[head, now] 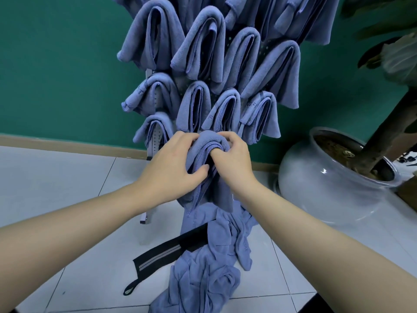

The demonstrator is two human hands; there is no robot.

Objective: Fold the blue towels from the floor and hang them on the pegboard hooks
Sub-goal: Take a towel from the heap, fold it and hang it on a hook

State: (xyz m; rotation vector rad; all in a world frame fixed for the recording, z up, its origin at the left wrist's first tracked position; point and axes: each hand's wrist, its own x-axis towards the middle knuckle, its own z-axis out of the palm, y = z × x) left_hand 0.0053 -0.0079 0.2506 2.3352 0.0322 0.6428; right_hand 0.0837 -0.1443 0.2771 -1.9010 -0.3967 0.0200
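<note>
Blue, ribbed terry cloth fills the head view: a folded blue towel [206, 168] is draped in an arch between both hands, low on the perforated pegboard stand [150, 148]. The left hand [171, 169] grips its left flank; the right hand [230, 159] curls around its crown, thumb tucked underneath. Above them hang rows of folded blue towels [203, 53]. Below the hands, crumpled blue towels [207, 272] and a black striped cloth [162, 260] lie on white glossy tiles [56, 177]. Right of the hands stands a round white ceramic planter [320, 184].
</note>
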